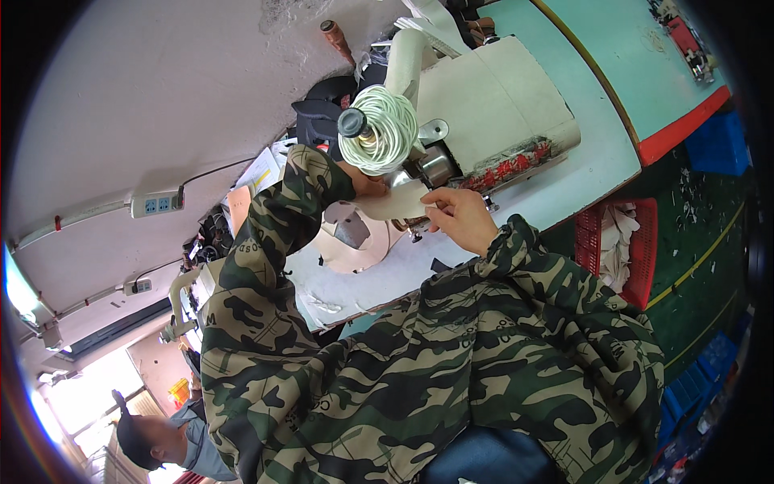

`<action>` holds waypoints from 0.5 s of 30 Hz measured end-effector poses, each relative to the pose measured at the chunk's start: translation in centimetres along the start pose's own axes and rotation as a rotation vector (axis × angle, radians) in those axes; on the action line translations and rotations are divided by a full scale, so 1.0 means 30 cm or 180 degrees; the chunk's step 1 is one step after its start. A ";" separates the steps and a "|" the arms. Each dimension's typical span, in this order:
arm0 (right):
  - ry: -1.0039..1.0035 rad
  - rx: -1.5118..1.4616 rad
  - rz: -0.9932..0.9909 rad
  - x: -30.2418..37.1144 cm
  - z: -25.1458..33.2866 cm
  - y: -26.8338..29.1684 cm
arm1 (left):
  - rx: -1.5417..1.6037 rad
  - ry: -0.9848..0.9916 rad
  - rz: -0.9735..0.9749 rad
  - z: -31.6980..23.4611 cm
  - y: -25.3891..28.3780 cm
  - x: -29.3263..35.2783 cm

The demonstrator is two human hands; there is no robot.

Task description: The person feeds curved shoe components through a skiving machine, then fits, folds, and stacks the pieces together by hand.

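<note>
A pale cream flat piece of sheet material [395, 203] spans between my hands at the metal working head [437, 165] of a cream-coloured machine [488, 101]. My right hand [466, 219] pinches its right edge between thumb and fingers. At its left end, my left hand [367, 182] grips the piece, its fingers partly hidden below a coil of pale green-white cord [380, 133]. That coil hangs around a post with a black knob [352, 123]. Under the piece, a round cream plate [359, 256] carries a grey patch.
To the right, a red plastic basket [592, 238] holds pale cut pieces. Blue crates [716, 145] stand on the green floor. A wooden-handled tool [337, 40] and black items [318, 113] lie behind the machine. Another person [173, 436] is at lower left.
</note>
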State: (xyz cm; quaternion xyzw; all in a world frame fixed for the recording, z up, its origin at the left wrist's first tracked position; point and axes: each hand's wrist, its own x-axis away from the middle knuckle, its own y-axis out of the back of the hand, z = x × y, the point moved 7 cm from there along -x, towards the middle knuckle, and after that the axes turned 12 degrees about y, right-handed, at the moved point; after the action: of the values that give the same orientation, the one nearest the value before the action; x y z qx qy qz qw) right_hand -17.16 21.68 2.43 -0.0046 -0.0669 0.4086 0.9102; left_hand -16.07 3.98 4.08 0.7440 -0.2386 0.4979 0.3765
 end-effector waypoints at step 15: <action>0.0238 0.0102 -0.0094 0.020 -0.004 -0.019 | 0.0763 -0.0210 -0.0709 -0.033 -0.048 0.015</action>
State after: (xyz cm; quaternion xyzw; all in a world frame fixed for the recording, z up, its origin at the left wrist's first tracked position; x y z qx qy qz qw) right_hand -16.33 21.74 2.43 -0.0042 -0.0264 0.3957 0.9180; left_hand -15.40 5.63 4.24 0.8213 -0.1056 0.4533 0.3298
